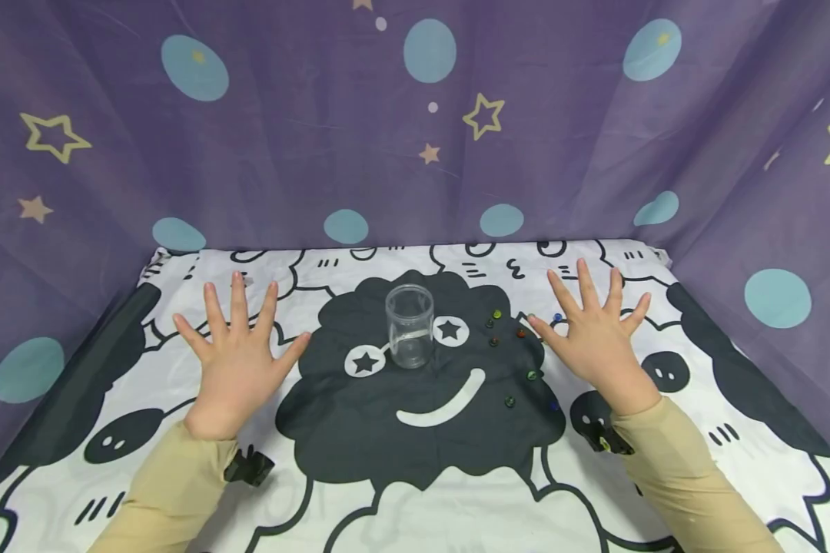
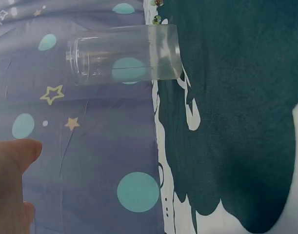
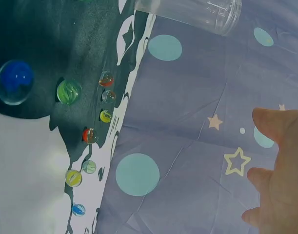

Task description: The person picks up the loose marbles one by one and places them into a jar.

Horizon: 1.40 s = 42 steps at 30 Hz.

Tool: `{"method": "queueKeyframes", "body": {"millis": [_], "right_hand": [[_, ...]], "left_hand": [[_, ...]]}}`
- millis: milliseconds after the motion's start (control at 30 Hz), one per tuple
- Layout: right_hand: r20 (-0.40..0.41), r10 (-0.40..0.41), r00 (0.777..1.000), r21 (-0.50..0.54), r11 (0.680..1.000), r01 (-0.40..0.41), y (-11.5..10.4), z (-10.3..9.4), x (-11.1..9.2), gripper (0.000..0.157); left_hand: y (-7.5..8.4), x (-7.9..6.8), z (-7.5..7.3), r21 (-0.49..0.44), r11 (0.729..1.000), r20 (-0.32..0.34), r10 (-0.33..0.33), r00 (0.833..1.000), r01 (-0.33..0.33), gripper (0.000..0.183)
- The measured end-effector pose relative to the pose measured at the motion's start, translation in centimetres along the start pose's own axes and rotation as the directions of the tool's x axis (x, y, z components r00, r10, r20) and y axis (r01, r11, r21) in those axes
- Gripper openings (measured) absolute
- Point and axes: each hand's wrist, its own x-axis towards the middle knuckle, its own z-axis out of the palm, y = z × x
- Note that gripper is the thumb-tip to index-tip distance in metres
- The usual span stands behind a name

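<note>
Keeping fingers spread wide on left hand [image 1: 238, 369] and right hand [image 1: 600, 338], both released, gripping nothing, apart from clear jar [image 1: 410, 326]. Height of hands over cartoon-print cloth [image 1: 415, 511] hard to judge. Jar upright on black printed figure, near middle of cloth, between hands; print visible through wall, so hard to make out contents or any lid. Glass marbles [image 1: 532, 375] scattered loose between jar and right hand. In head view, small and tough to sort by colour on black print, especially dark-blue marble [image 1: 554, 405], nearly lost. Light-blue marble [image 1: 557, 317] near right thumb. In left wrist view, left hand mostly cut off at left edge, just thumb and bit of another finger visible; marbles clipped at top edge. In right wrist view, right hand cut off at right edge, jar cropped by top edge. Beige sleeves [image 1: 169, 484] cut off at bottom of head view. Black wrist devices [image 1: 249, 466] partly hidden, details unreadable. Purple curtain [image 1: 304, 138] behind and along sides, running out of frame.
</note>
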Motion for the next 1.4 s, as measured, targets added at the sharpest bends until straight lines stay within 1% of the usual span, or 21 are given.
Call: {"method": "queueKeyframes", "body": {"millis": [133, 200, 267, 400, 467, 533, 600, 700, 767, 900, 967, 1033, 1100, 1167, 1233, 1333, 1400], "right_hand": [[0.005, 0.004, 1.0, 0.001, 1.0, -0.004, 0.3, -0.3, 0.0, 0.073], [0.005, 0.005, 1.0, 0.004, 1.0, -0.005, 0.5, -0.4, 0.1, 0.074], [0.003, 0.005, 1.0, 0.009, 1.0, -0.005, 0.7, -0.5, 0.1, 0.074], [0.006, 0.004, 1.0, 0.019, 1.0, -0.004, 1.1, -0.6, 0.1, 0.073], [0.002, 0.003, 1.0, 0.026, 1.0, -0.003, 1.3, -0.6, 0.0, 0.072], [-0.005, 0.001, 1.0, 0.034, 0.999, -0.001, 1.4, -0.6, 0.0, 0.071], [-0.011, -0.003, 1.0, 0.049, 0.999, 0.003, 1.5, -0.6, 0.0, 0.069], [-0.008, -0.015, 1.0, 0.096, 0.995, 0.016, 1.8, -0.5, 0.1, 0.067], [0.002, -0.025, 1.0, 0.148, 0.989, 0.025, 2.1, -0.3, 0.2, 0.067], [0.037, -0.039, 0.999, 0.268, 0.963, 0.028, 3.0, -0.2, 0.4, 0.068], [0.06, -0.041, 0.997, 0.319, 0.948, 0.02, 3.4, -0.1, 0.5, 0.068], [0.081, -0.039, 0.996, 0.364, 0.931, 0.007, 3.7, -0.1, 0.6, 0.069], [0.094, -0.039, 0.995, 0.402, 0.915, -0.002, 4.0, -0.2, 0.6, 0.068], [0.103, -0.048, 0.994, 0.435, 0.901, -0.002, 4.2, -0.3, 0.7, 0.066], [0.12, -0.057, 0.991, 0.458, 0.889, -0.005, 4.5, -0.4, 0.7, 0.062], [0.164, -0.077, 0.983, 0.489, 0.872, -0.014, 4.9, -0.6, 0.9, 0.057], [0.198, -0.084, 0.977, 0.499, 0.866, -0.027, 5.3, -0.8, 0.9, 0.055]], "left_hand": [[0.0, 0.4, -0.4, -0.023, 1.0, 0.005, 0.007, 1.0, -0.007, 0.079], [-0.1, 0.8, -0.5, -0.061, 0.998, 0.005, 0.015, 1.0, -0.014, 0.081], [-0.2, 1.2, -0.5, -0.122, 0.992, 0.0, 0.022, 1.0, -0.022, 0.086], [-0.1, 1.9, 0.3, -0.254, 0.966, -0.033, 0.038, 0.999, -0.045, 0.094], [0.0, 2.3, 0.7, -0.328, 0.944, -0.039, 0.034, 0.999, -0.045, 0.092], [0.2, 2.6, 1.2, -0.407, 0.913, -0.002, 0.028, 1.0, -0.026, 0.09], [0.5, 2.9, 1.7, -0.48, 0.877, 0.076, 0.021, 0.997, 0.018, 0.088], [1.1, 3.4, 2.6, -0.574, 0.814, 0.2, 0.031, 0.979, 0.092, 0.086], [1.5, 3.6, 3.3, -0.628, 0.767, 0.252, 0.044, 0.967, 0.129, 0.084], [2.6, 4.2, 4.7, -0.729, 0.655, 0.318, 0.066, 0.946, 0.199, 0.076], [3.3, 4.6, 5.3, -0.756, 0.615, 0.339, 0.075, 0.938, 0.224, 0.073], [4.0, 4.9, 5.7, -0.775, 0.585, 0.349, 0.083, 0.933, 0.238, 0.071], [4.5, 5.1, 6.2, -0.79, 0.566, 0.35, 0.099, 0.932, 0.236, 0.07], [5.0, 5.3, 6.6, -0.798, 0.556, 0.353, 0.115, 0.929, 0.234, 0.07], [5.4, 5.4, 7.0, -0.797, 0.558, 0.358, 0.128, 0.925, 0.231, 0.07], [5.9, 5.2, 7.5, -0.789, 0.569, 0.366, 0.135, 0.921, 0.23, 0.071], [6.2, 5.1, 7.8, -0.789, 0.567, 0.371, 0.131, 0.919, 0.238, 0.071]]}}
